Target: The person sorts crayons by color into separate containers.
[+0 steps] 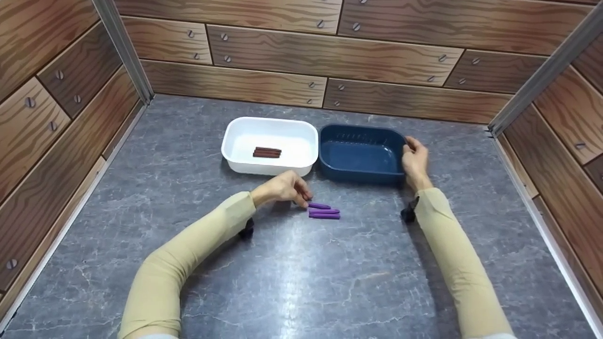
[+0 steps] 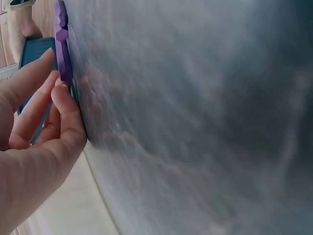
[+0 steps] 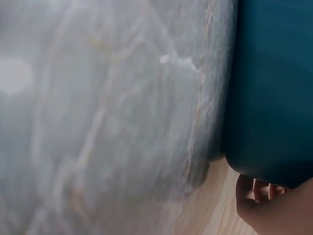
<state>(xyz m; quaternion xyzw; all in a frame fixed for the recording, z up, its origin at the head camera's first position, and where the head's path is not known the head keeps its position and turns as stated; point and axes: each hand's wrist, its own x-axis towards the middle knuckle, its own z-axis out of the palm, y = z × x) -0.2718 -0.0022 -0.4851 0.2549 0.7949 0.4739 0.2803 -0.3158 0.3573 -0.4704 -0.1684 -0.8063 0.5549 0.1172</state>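
Three slim purple sticks (image 1: pixel 324 214), like crayons or clay sticks, lie side by side on the table before the two tubs. At their left end is my left hand (image 1: pixel 285 187), its thumb and bent fingers apart. In the left wrist view, the fingertips (image 2: pixel 61 90) come right up to the end of a purple stick (image 2: pixel 63 61). My right hand (image 1: pixel 415 160) grips the right rim of the dark blue tub (image 1: pixel 362 177); the right wrist view shows its fingers curled at the tub's corner. Inside that tub, only its bare bottom shows.
Left of the blue tub, almost against it, stands a white tub (image 1: pixel 231 162) with several dark brown sticks (image 1: pixel 267 152) on its floor. The grey marbled table (image 1: pixel 367 282) is bordered by wood-patterned walls (image 1: pixel 330 56) at the back and both sides.
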